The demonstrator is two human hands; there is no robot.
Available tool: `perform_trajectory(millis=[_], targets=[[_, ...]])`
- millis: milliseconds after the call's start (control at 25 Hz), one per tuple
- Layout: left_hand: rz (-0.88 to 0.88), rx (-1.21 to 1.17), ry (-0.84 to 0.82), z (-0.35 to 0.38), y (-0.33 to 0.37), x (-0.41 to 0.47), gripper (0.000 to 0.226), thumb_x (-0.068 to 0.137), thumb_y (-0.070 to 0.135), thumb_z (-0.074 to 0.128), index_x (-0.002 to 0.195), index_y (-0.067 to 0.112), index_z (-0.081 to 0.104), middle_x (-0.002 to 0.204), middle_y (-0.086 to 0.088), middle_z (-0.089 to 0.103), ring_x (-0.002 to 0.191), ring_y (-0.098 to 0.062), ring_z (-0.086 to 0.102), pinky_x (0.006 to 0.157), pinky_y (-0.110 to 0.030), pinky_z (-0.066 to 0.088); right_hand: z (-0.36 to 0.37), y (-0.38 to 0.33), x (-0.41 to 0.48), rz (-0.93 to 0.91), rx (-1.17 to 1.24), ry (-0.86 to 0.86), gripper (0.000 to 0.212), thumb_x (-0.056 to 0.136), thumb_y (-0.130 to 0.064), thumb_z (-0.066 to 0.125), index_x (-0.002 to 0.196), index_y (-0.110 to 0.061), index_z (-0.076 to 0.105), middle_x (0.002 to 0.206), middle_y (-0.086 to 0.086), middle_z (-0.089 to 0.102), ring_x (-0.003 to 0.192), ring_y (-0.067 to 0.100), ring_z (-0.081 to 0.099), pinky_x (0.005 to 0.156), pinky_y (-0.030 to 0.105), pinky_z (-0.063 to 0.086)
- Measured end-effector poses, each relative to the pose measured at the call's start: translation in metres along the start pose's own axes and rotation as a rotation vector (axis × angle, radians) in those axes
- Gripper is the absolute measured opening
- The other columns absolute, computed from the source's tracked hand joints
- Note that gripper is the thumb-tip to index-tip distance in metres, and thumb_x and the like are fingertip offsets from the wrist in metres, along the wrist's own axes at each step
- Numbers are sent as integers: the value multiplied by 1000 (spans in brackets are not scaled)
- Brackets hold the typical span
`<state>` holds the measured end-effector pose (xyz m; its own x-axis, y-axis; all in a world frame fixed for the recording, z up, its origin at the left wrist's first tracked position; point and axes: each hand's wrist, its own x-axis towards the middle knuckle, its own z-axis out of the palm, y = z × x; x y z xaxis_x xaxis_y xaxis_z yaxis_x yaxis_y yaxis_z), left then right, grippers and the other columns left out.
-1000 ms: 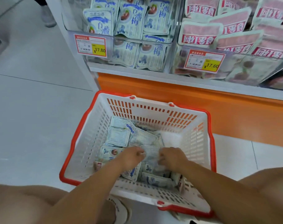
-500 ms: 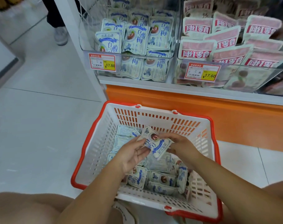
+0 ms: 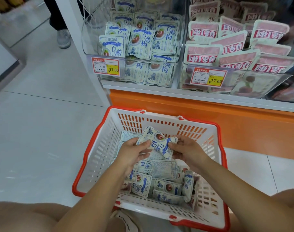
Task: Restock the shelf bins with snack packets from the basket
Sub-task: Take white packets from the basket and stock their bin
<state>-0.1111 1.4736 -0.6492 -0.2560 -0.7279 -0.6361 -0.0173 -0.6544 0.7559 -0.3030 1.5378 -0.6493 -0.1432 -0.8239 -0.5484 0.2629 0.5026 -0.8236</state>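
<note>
The left hand (image 3: 133, 153) and the right hand (image 3: 188, 153) are close together over the basket (image 3: 101, 153); both grip one small bunch of packets (image 3: 157, 143) between them. The left thumb lies on the front of the top packet; the right fingers pinch its right edge. The bunch is lifted up above the basket, tilted, with its blue and white front facing up; how many packets are in the bunch I cannot tell.

The basket is white with a red rim and sits on the floor (image 3: 34, 131), near the person and just in front of the shelf. More loose packets (image 3: 159, 181) of the same kind lie in its bottom, piled mostly on the near and right side; some face up, some face down.

Behind the basket is the orange base (image 3: 243, 124) of the shelf; on top of it stand two clear bins side by side. The left bin (image 3: 90, 39) holds blue and white packets (image 3: 140, 42) like the ones in the hands, standing in rows. The right bin (image 3: 253, 76) holds pink packets (image 3: 203, 54). Each bin has a red and yellow price tag on its front: the left tag (image 3: 105, 68) and the right tag (image 3: 209, 77).

Far off on the left, another person's grey shoe (image 3: 63, 39) stands on the floor.
</note>
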Motion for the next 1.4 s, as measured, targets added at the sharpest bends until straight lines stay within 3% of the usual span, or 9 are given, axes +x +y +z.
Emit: perform_trajectory(millis=[240, 360, 560, 880, 960, 1080, 1200, 1280, 1400], targets=[[-33, 51, -182, -3, 12, -7, 29, 83, 17, 75, 104, 2, 59, 109, -8, 72, 97, -20, 71, 77, -33, 58, 2, -13, 1, -20, 13, -14, 16, 96, -12, 58, 108, -8, 66, 100, 12, 73, 85, 23, 67, 78, 37, 53], [35, 29, -158, 1, 20, -12, 17, 82, 12, 74, 96, 11, 63, 106, -9, 73, 96, -19, 71, 81, -35, 58, 7, -26, -3, -30, 65, -64, 21, 97, -17, 57, 113, -8, 66, 109, 15, 71, 95, 26, 66, 89, 43, 52], [93, 10, -101, 6, 39, -31, 27, 79, 15, 77, 104, 10, 65, 97, -5, 75, 91, -19, 72, 82, -36, 59, 30, -47, -22, -32, 63, -158, 44, 80, -25, 71, 119, -9, 61, 111, 18, 70, 97, 30, 67, 77, 34, 59], [694, 386, -88, 17, 200, -73, 37, 81, 25, 77, 115, 31, 63, 100, 9, 74, 89, -9, 71, 80, -35, 58, 61, -228, -61, -645, -478, 73, 23, 81, -16, 77, 100, -22, 65, 85, -3, 73, 72, 12, 70, 59, 21, 54], [867, 553, 55, 19, 236, -58, 51, 84, 27, 74, 131, 29, 53, 107, 10, 69, 90, -8, 68, 82, -34, 56, 63, -276, -47, -777, -690, 200, 28, 79, -23, 79, 100, -23, 59, 87, -7, 68, 72, 8, 64, 63, 21, 50], [1085, 1230, 289, 17, 283, -22, 59, 88, 31, 68, 142, 25, 44, 135, 2, 55, 119, -18, 55, 99, -36, 45, 64, -332, -15, -767, -1109, 297, 33, 79, -28, 80, 97, -24, 52, 87, -8, 60, 77, 13, 53, 63, 27, 38], [947, 1789, 242, 17, 314, 15, 69, 84, 34, 71, 145, 24, 41, 153, -8, 34, 139, -27, 32, 111, -43, 34, 74, -352, 19, -591, -1463, 185, 36, 78, -28, 80, 99, -23, 52, 100, -1, 60, 88, 19, 54, 71, 27, 35], [740, 1948, 170, 13, 325, 33, 82, 78, 37, 76, 148, 30, 34, 156, -9, 25, 143, -29, 22, 113, -45, 31, 87, -349, 42, -463, -1433, 28, 41, 77, -28, 81, 108, -24, 54, 97, -4, 59, 87, 18, 59, 72, 28, 45], [652, 1971, 101, 1, 332, 48, 80, 76, 31, 80, 145, 31, 38, 143, -8, 42, 133, -27, 38, 104, -42, 41, 110, -327, 72, -204, -1235, -208, 50, 80, -15, 79, 119, -22, 49, 98, -5, 55, 83, 16, 62, 67, 28, 57]])
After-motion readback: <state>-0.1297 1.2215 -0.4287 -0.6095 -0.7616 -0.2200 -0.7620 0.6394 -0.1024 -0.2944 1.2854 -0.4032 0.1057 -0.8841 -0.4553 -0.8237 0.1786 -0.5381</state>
